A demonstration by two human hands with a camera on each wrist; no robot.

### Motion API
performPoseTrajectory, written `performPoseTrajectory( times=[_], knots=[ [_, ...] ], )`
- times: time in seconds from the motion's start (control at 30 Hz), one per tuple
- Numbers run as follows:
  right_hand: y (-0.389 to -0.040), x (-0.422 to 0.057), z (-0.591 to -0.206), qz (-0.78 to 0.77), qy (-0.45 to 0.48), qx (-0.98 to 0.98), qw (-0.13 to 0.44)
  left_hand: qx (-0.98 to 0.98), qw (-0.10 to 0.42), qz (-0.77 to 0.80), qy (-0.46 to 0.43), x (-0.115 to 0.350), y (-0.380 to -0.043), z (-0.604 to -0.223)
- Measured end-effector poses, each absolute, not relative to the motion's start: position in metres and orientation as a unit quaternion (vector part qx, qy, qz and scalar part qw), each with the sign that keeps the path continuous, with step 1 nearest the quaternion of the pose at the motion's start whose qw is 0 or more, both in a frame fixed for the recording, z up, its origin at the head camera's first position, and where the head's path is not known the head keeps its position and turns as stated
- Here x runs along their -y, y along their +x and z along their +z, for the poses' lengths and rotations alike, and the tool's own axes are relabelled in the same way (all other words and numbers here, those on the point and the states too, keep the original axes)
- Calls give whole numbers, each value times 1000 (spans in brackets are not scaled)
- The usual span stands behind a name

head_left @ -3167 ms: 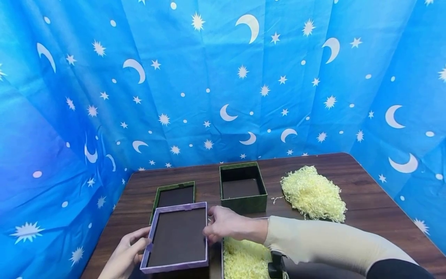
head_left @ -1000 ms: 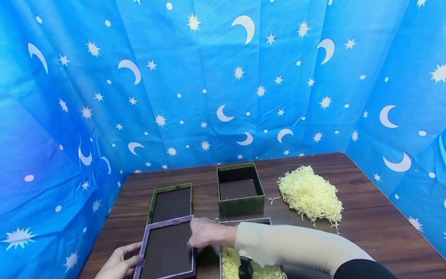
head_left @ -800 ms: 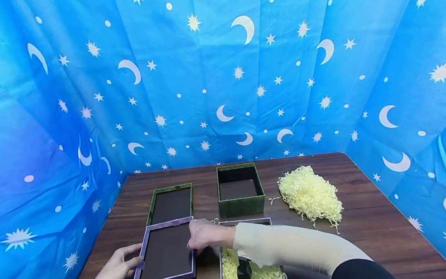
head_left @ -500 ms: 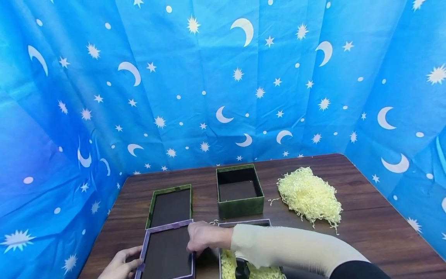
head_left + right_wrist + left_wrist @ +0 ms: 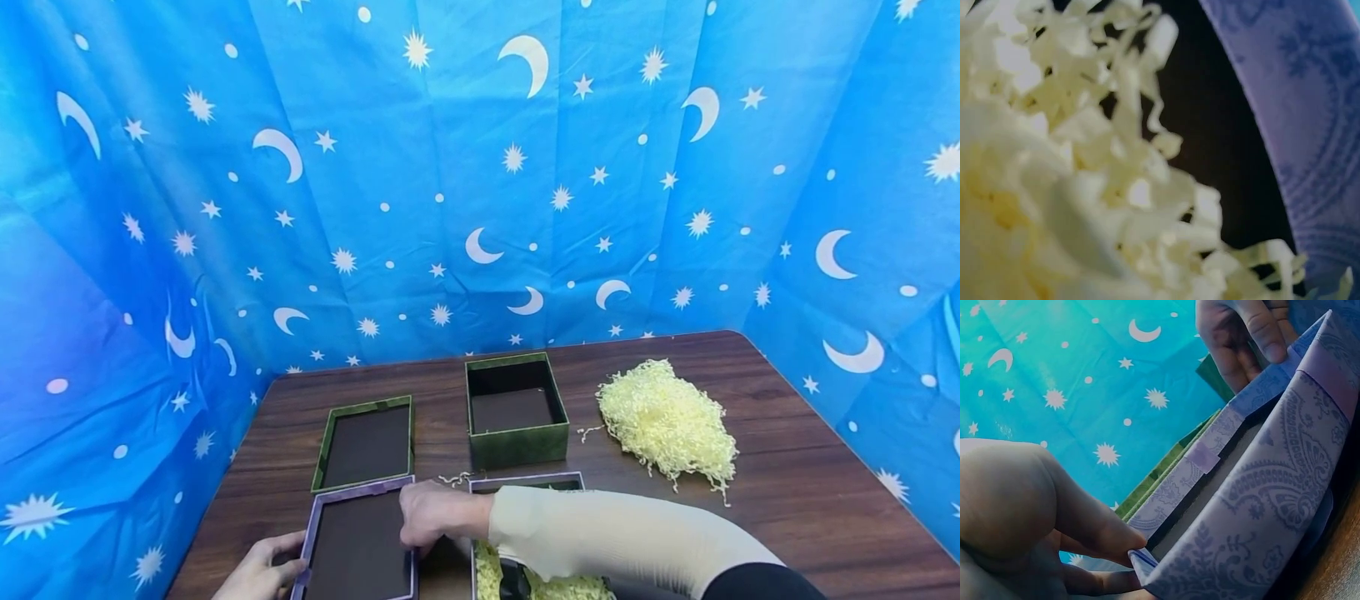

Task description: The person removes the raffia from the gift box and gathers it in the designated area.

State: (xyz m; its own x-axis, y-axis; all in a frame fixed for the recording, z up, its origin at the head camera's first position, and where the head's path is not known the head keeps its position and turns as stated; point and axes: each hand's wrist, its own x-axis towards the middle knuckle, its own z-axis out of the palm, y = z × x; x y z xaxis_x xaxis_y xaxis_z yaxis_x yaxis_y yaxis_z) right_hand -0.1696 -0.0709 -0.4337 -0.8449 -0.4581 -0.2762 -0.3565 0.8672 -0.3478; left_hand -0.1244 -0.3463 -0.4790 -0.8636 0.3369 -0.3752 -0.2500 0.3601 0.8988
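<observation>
A purple paisley box lid (image 5: pixel 363 487) lies inner side up at the table's near left, close below the green lid (image 5: pixel 367 407). My left hand (image 5: pixel 262 568) pinches its left edge; the left wrist view has the thumb and fingers at a corner of the purple lid (image 5: pixel 1241 537). On the opposite side my right hand (image 5: pixel 435 513) grips the right edge, and in the left wrist view the right hand (image 5: pixel 1244 337) has its thumb over the rim. Beneath my right forearm stands a purple box (image 5: pixel 525 479) holding pale yellow shredded paper (image 5: pixel 1085 187).
A green box (image 5: pixel 519 446) with a dark inside stands at the back middle. To its right lies a loose heap of yellow shredded paper (image 5: pixel 667 425) with a few stray strands. Blue cloth (image 5: pixel 480 167) with moons and stars hangs behind the wooden table (image 5: pixel 795 467).
Compared with the earliest frame, both hands have brought the purple lid lower and nearer, uncovering more of the green lid. In the last second it has slid only slightly towards me.
</observation>
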Motion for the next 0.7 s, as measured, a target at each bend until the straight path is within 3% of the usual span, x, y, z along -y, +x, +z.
performPoseTrajectory(
  times=[0.37, 0.7],
  knots=[
    [-171, 72, -435, -93, -253, -949, 164, -791, 247, 558, 52, 348, -124, -483],
    [-172, 72, -435, -103, -239, -953, 153, -863, 172, 471, 65, 340, -122, -480]
  ],
)
